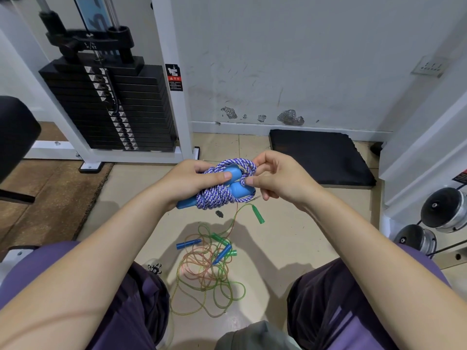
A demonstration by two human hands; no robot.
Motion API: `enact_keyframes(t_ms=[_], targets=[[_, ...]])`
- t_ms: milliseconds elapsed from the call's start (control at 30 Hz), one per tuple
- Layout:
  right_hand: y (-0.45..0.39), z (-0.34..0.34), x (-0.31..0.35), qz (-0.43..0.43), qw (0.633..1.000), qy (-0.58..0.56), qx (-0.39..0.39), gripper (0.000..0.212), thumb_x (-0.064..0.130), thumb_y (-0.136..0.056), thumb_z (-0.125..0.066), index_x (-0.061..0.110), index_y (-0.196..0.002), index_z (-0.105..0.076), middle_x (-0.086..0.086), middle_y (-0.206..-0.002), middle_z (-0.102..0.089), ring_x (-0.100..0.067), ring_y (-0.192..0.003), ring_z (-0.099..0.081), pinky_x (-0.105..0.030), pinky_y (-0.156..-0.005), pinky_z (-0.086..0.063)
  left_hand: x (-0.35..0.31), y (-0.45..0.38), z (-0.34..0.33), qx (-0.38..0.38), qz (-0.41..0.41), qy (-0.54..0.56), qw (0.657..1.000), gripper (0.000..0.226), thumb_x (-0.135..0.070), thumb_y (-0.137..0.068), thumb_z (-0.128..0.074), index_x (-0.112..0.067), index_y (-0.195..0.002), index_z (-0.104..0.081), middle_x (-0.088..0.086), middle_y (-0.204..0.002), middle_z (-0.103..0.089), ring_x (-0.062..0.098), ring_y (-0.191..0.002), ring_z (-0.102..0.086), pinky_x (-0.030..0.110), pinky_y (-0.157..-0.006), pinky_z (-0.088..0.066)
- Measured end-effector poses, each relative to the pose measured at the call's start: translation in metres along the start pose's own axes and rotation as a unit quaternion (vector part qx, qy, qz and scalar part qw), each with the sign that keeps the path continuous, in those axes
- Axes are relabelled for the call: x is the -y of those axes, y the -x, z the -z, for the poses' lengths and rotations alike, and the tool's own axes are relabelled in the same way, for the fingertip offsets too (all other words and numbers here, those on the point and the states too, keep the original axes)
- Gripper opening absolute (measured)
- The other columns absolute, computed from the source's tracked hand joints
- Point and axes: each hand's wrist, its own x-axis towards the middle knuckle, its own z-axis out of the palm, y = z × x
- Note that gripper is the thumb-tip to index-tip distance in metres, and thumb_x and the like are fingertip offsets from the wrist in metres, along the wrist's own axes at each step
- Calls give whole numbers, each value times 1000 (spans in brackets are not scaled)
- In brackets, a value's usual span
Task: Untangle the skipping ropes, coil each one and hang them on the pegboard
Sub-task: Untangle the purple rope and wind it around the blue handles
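Pegboard not in view. Braided rope [222,195] wound around its light blue handles [233,174], handles mostly hidden. Left hand [194,181] gripped bundle, thumb pressed on top. Right hand [273,178] pinched rope loop at bundle's right side. Tangled thin ropes [207,271] lay on floor [290,236] below, between knees; strand count unclear.

I count one blue-and-white braided skipping rope [219,195] with two light blue handles [241,192], bundled between my two hands. On the floor [290,236] lies one tangle of thin ropes [204,271]; how many are in it I cannot tell. In it I count three green handles [258,214] and two dark blue handles [188,244]. One black mat [321,157] lies by the wall.
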Motion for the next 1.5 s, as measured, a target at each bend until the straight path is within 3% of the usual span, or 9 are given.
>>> enact_keyframes(t_ms=[167,233,300,400,533,667,800,1233,1500], targets=[[-2,0,0,62,993,96,-37,20,11,-80,-79,8,-87,-60,1,-71,-56,-12,-54,-45,-23,-52,-39,2,-1,2,13,15,56,998,34,-42,-68,-85,-15,-89,-79,12,-88,-77,19,-75,-72,29,-64,-58],[-3,2,-1,69,993,92,-41,18,13,-81,-79,11,-82,-61,-1,-70,-55,-9,-57,-43,-19,-54,-37,1,-1,4,24,16,68,997,41,-39,-72,-84,-7,-96,-76,19,-95,-75,24,-80,-71,36,-74,-58],[-2,5,-1,64,995,72,-28,17,13,-81,-78,12,-81,-61,-4,-71,-57,-9,-59,-46,-19,-53,-39,-1,1,4,40,11,75,996,35,-37,-72,-82,-9,-94,-77,18,-93,-75,23,-78,-71,34,-71,-59],[0,9,-1,41,998,2,46,12,8,-85,-72,10,-92,-63,-5,-81,-66,-13,-69,-59,-26,-66,-51,-5,4,4,71,5,92,993,19,-32,-75,-74,-18,-86,-80,9,-86,-76,18,-73,-73,27,-60,-57],[3,18,0,-10,985,-75,157,25,9,-80,-70,6,-104,-65,-12,-98,-70,-24,-88,-65,-32,-85,-54,-6,6,4,117,-3,85,989,8,-27,-82,-75,-21,-84,-80,7,-83,-76,18,-71,-73,26,-59,-57],[5,22,3,-21,980,-66,185,14,-2,-85,-66,8,-94,-63,-15,-97,-68,-20,-83,-66,-26,-79,-56,-5,4,3,118,-4,60,991,15,-31,-78,-72,-17,-83,-79,7,-81,-74,14,-70,-70,23,-61,-55],[7,24,4,-27,977,-53,204,14,-4,-86,-64,7,-94,-61,-18,-100,-65,-20,-82,-64,-22,-77,-55,-4,4,3,115,-7,35,993,38,-39,-71,-79,-6,-89,-74,10,-85,-72,15,-73,-67,23,-66,-55],[6,14,6,-10,986,-63,156,17,-8,-87,-61,9,-89,-59,-12,-90,-63,-22,-80,-58,-27,-74,-48,-9,8,1,103,-25,42,993,21,-38,-75,-79,-24,-91,-79,8,-86,-77,20,-75,-73,25,-63,-57],[6,11,6,-2,986,-94,137,21,-7,-86,-63,12,-85,-56,-3,-77,-66,-12,-61,-56,-21,-55,-42,-11,9,3,108,-29,52,992,14,-32,-80,-71,-25,-89,-79,6,-85,-77,17,-74,-73,26,-61,-57]])
